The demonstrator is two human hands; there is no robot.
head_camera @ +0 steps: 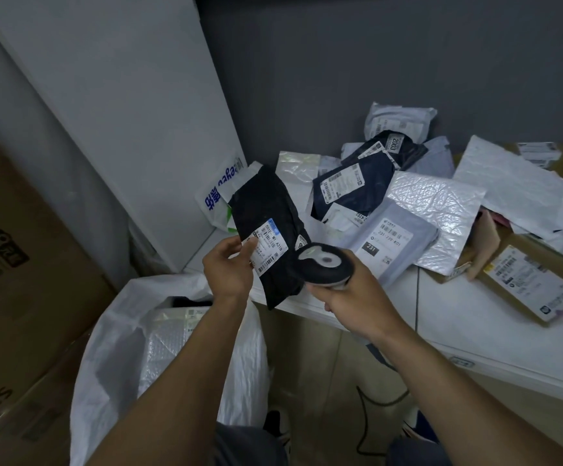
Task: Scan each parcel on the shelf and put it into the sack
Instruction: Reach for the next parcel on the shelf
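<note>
Fingers (232, 245) of left hand (228, 274) on black parcel (266, 210), right hand (352, 299) around scanner (322, 264).

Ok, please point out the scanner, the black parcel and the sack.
scanner (321, 262), head view: its round top.
black parcel (264, 198), head view: bare wrap above the label.
sack (105, 334), head view: its left wall.

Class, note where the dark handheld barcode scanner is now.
Head view, just right of centre: the right hand grips the dark handheld barcode scanner beside the black plastic mailer held in the left hand.
</note>
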